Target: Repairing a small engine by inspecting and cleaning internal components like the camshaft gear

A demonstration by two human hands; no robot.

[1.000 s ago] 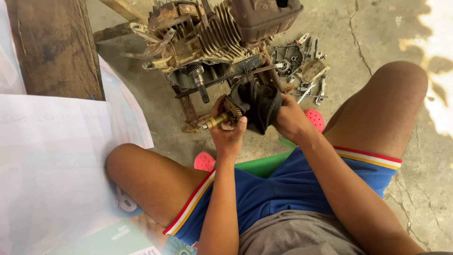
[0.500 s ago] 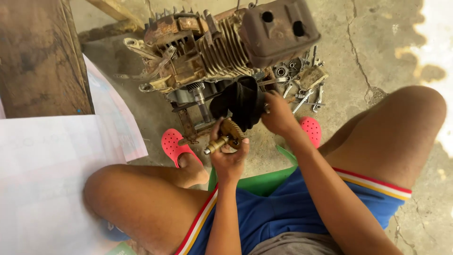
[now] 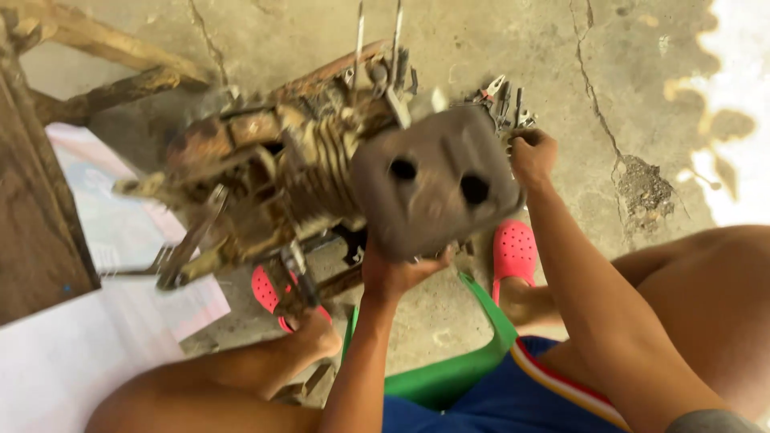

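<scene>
I note left hand [image 3: 397,273] gripping underside of rusty engine's muffler [image 3: 433,180] — right hand [image 3: 531,154] closed on small part among tools [image 3: 501,100] on concrete floor [image 3: 626,72].

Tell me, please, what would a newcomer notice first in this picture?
First, the rusty, dirt-caked small engine with cooling fins fills the middle, its grey boxy metal muffler with two dark holes facing the camera. The left hand presses under the muffler, while the right hand reaches beside it toward scattered metal tools on the cracked concrete floor. Bright pink clogs stand out below.
</scene>
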